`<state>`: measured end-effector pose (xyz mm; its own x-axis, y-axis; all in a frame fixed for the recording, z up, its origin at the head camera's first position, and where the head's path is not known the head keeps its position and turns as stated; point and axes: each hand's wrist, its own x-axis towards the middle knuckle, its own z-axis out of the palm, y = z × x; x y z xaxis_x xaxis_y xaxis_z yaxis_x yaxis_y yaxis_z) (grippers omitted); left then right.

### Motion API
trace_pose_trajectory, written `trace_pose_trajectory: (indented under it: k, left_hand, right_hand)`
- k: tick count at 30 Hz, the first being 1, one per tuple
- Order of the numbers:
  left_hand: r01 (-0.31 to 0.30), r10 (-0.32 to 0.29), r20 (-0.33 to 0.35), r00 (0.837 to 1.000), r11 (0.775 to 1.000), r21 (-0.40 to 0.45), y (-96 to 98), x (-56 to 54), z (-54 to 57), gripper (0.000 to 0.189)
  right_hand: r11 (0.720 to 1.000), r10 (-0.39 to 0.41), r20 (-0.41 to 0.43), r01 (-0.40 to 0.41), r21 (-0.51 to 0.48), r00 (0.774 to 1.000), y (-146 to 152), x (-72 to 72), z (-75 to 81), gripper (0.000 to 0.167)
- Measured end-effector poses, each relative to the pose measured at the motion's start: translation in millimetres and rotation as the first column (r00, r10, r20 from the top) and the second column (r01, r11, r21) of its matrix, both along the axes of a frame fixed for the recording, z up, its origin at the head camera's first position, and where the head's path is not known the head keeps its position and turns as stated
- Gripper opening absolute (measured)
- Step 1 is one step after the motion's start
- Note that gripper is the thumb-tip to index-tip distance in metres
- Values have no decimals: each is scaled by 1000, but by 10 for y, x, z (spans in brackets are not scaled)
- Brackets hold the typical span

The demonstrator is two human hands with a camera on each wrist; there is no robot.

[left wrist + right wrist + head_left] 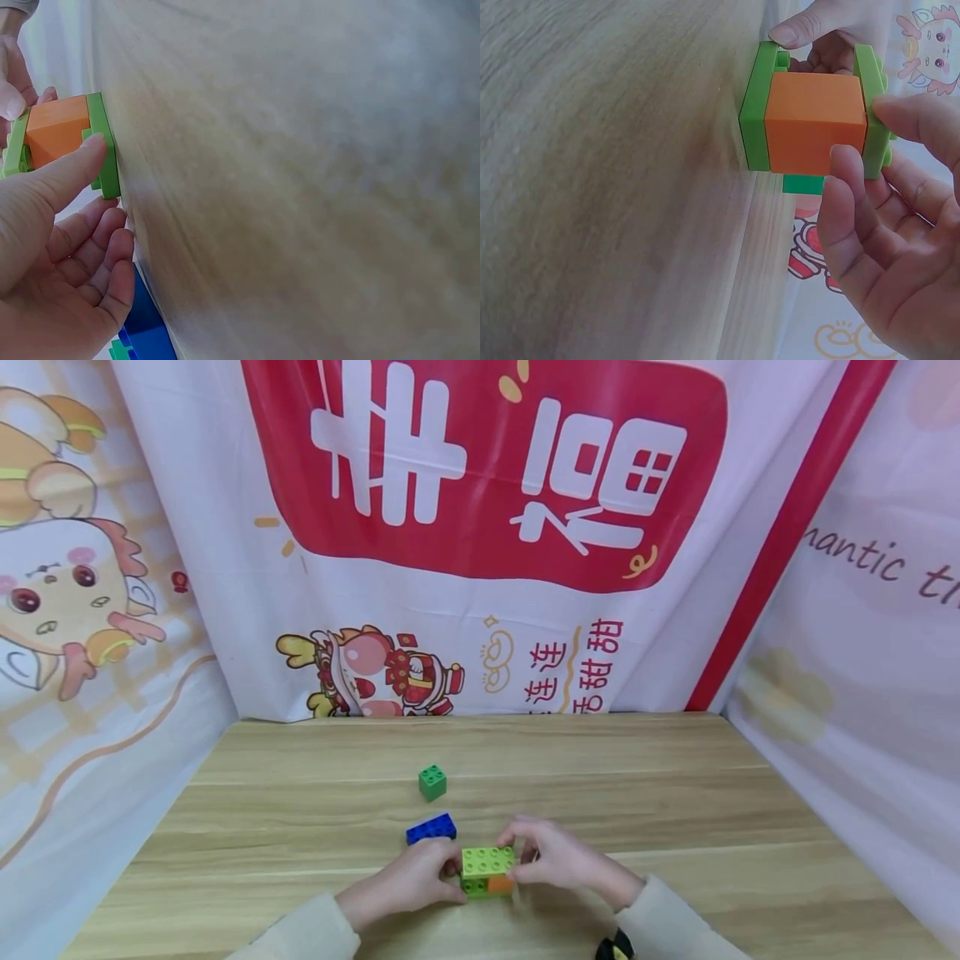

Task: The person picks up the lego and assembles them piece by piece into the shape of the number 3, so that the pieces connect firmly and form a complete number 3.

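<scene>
Between the two hands stands a small stack of toy building bricks. A light green studded plate (487,860) lies on top, an orange brick (810,124) sits at the right end, and another green plate (105,146) is at the bottom against the table. My left hand (420,877) pinches the left end of the bottom plate, thumb on its upper side. With thumb and fingers at its right end, my right hand (558,857) holds the top plate. An open gap shows between the plates left of the orange brick.
Just beyond my left hand lies a blue studded brick (431,829). A green brick (432,782) stands farther back on the wooden table (637,777). At the front edge, by the right sleeve, is a black and yellow object (615,946). Printed cloths hang around the table.
</scene>
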<state>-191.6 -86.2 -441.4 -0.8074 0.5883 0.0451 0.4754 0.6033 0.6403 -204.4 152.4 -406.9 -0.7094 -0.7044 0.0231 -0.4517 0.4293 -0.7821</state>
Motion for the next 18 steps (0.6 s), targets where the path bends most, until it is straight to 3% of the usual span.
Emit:
trace_pose_trajectory:
  k: [18]
  left_hand:
    - [0, 0, -5, 1000, 1000, 5, 3, 1, 3, 22]
  right_hand:
    - [996, -3, 112, 13, -85, 994, 75, -49, -111, 32]
